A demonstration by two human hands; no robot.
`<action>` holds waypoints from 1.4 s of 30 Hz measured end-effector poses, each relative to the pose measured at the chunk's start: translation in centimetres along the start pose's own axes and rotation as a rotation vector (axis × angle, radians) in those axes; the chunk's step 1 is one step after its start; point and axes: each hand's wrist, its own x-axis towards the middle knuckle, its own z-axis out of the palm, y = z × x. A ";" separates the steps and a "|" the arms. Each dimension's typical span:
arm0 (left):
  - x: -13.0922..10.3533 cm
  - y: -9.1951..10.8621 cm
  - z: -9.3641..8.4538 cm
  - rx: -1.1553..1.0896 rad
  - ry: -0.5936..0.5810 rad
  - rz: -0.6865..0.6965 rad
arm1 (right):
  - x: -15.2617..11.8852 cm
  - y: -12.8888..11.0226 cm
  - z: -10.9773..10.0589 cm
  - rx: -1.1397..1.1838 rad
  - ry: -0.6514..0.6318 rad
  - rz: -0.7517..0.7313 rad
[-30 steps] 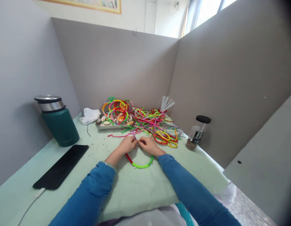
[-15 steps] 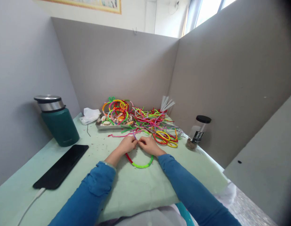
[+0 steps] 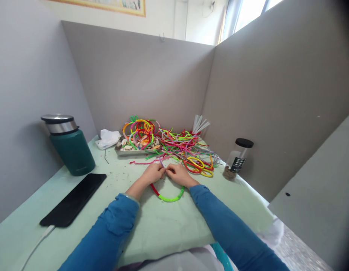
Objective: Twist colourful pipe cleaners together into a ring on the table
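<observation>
Visibly displaced since the earlier frame: nothing. Hoop (image 3: pixel 171 199), one, on the surface (image 3: pixel 169 226), nearer side of the hands: near arc wrapped red, lime, green; far arc hidden, completion indeterminable. Left hand (image 3: pixel 153 174): pinching purple strand (image 3: pixel 161 162). Right hand (image 3: pixel 177 174), adjacent: fingertips drawn together, contents hidden.
</observation>
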 end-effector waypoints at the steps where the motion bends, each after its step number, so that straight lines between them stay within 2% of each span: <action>1: 0.0 0.0 0.0 -0.001 -0.001 -0.001 | 0.0 0.0 0.0 0.000 -0.001 0.000; 42: 0.2 0.2 0.0 0.093 0.018 -0.023 | -0.1 -0.3 -0.2 0.025 -0.010 0.006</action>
